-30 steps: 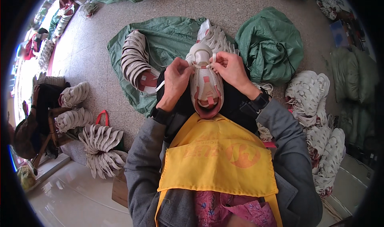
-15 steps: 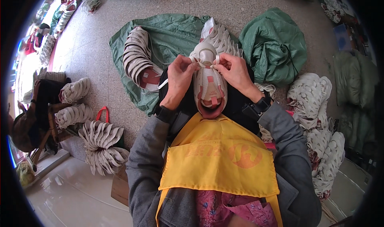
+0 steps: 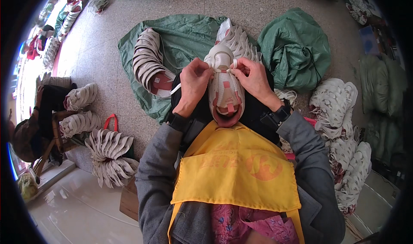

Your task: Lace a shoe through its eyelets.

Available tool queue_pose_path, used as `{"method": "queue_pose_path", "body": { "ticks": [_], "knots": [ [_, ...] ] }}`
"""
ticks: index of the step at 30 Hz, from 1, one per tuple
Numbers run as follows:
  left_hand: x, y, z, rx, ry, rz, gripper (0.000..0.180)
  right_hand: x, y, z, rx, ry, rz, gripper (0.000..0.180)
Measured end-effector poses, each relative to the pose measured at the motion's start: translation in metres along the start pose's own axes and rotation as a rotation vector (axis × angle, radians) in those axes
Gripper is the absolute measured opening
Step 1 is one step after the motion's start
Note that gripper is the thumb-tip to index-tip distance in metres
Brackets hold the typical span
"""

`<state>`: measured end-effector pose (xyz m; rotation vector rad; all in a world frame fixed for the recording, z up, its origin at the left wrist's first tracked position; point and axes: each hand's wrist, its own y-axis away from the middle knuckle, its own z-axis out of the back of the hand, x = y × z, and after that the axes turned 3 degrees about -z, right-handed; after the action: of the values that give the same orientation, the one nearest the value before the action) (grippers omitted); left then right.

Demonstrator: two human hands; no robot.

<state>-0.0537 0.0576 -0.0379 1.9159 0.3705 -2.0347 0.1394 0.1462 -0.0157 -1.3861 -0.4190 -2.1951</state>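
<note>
A white and pink shoe upper [image 3: 223, 93] lies on my lap between my knees, its toe pointing away and its opening toward me. My left hand [image 3: 194, 81] pinches one end of a white shoelace [image 3: 175, 89] at the left of the eyelets; the loose tail hangs past that wrist. On the other side my right hand [image 3: 254, 78] pinches the lace near the lowest eyelets, fingers closed. The lace spans the front of the tongue between both hands. Fingertips partly hide the eyelets.
Nested uppers [image 3: 148, 57] and more white uppers [image 3: 237, 41] lie on a green sheet [image 3: 185, 33] ahead. A bunched green sack [image 3: 292, 50] is beside them. Stacked laced uppers [image 3: 333, 106] stand at right, others [image 3: 112, 147] at left near a wooden chair [image 3: 56, 134].
Both hands stay almost in place. The lace ends between the fingers have drawn in closer against the shoe upper.
</note>
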Motion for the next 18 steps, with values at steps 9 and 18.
{"method": "queue_pose_path", "body": {
  "ticks": [9, 18],
  "knots": [
    [-0.006, 0.002, -0.002, -0.011, -0.136, -0.028, 0.010, -0.002, 0.000, 0.000, 0.004, -0.016, 0.001, 0.008],
    [-0.012, 0.007, -0.020, -0.032, -0.453, -0.346, 0.012, 0.003, -0.002, 0.002, 0.022, -0.029, -0.018, 0.009]
  ]
}}
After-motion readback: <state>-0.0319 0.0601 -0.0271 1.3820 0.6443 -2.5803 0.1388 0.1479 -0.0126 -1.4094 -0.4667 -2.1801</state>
